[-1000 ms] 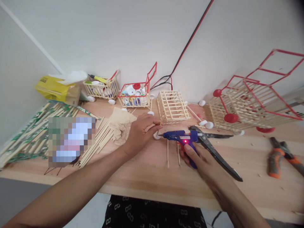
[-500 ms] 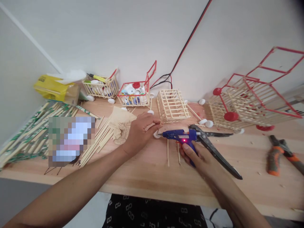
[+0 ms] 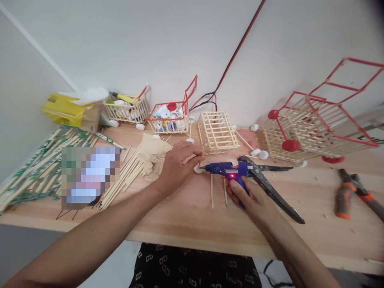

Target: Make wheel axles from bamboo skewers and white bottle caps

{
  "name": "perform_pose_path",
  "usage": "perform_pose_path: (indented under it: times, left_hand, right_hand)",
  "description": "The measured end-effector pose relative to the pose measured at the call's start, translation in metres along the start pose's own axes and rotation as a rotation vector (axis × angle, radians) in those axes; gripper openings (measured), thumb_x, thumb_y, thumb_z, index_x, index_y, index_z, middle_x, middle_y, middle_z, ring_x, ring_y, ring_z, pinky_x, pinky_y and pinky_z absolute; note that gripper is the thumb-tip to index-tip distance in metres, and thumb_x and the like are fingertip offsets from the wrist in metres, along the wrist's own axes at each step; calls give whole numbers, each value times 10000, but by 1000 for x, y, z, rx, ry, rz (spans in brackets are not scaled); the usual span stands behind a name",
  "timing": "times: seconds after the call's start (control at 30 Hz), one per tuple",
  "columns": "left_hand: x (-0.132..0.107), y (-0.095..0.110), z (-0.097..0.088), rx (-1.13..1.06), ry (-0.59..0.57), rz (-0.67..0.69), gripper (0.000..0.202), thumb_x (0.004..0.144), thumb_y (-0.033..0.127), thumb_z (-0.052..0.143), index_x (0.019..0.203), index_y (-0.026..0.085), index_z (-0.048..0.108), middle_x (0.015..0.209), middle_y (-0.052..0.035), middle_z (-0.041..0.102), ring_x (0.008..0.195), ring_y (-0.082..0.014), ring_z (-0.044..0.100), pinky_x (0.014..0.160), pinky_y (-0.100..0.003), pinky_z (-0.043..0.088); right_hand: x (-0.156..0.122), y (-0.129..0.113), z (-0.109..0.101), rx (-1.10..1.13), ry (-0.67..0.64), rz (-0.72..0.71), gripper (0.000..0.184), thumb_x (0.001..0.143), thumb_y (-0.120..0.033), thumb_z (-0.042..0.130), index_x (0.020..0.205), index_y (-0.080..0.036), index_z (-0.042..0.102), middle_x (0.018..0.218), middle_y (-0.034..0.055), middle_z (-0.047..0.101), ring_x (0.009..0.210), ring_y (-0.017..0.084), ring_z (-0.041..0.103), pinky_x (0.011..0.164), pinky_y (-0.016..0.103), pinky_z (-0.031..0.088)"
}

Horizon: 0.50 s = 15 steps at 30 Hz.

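Observation:
My right hand [image 3: 241, 194] is wrapped round the handle of a blue hot glue gun [image 3: 226, 170] with a glowing red light. Its nozzle points left and meets, or nearly meets, a white bottle cap [image 3: 198, 169]. Between thumb and fingers, my left hand [image 3: 180, 162] pinches a thin wooden stick [image 3: 201, 159] standing upright at that cap; most of the stick is hidden. Just behind lies a small cage-like stick basket [image 3: 219, 134]. Two loose sticks [image 3: 212, 192] lie in front of the glue gun.
Black-handled cutters [image 3: 277, 196] lie right of the glue gun, orange-handled pliers [image 3: 345, 196] farther right. Stick carts with red trim [image 3: 318, 124] stand at right; a cap-filled cart [image 3: 169, 120] stands at the back. A crumpled cloth [image 3: 154, 156], loose and wrapped sticks [image 3: 39, 172] and a blurred-out object [image 3: 90, 178] lie left.
The view has shifted very slightly. Both hands, the glue gun and the cap keep almost the same places.

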<state>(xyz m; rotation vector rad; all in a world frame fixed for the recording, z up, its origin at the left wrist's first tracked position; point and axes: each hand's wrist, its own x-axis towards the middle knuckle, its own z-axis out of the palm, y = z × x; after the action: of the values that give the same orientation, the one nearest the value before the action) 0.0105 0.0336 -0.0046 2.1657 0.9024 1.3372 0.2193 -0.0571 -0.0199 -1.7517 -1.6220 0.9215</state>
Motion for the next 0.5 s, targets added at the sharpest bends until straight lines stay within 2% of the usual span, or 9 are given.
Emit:
perform_pose_path:
  times: [0.13,0.3,0.5]
  left_hand:
    - [0,0,0,0,-2,-2,86,848,227,618,777,181,633,786,-25,663,811,-169,584,774,-318,438]
    - [0,-2,0,-12,2,7,94,846,226,621,770,171,630,775,-27,662,799,-168,580,777,-322,437]
    - [0,-2,0,-16,-10,5,94,854,230,608,779,180,631,777,-24,658,801,-169,582,786,-327,437]
  right_hand:
    - [0,0,-1,-12,-17,-3,370,907,-518,374,718,-213,467,591,-3,487,562,157,466,540,288,357]
    - [-2,-2,-2,-53,22,-48,355,901,-502,400,721,-210,493,627,7,511,617,174,498,602,300,392]
    - [-4,-3,-3,19,-15,-1,374,915,-511,377,755,-200,513,645,16,534,609,164,499,572,288,388]
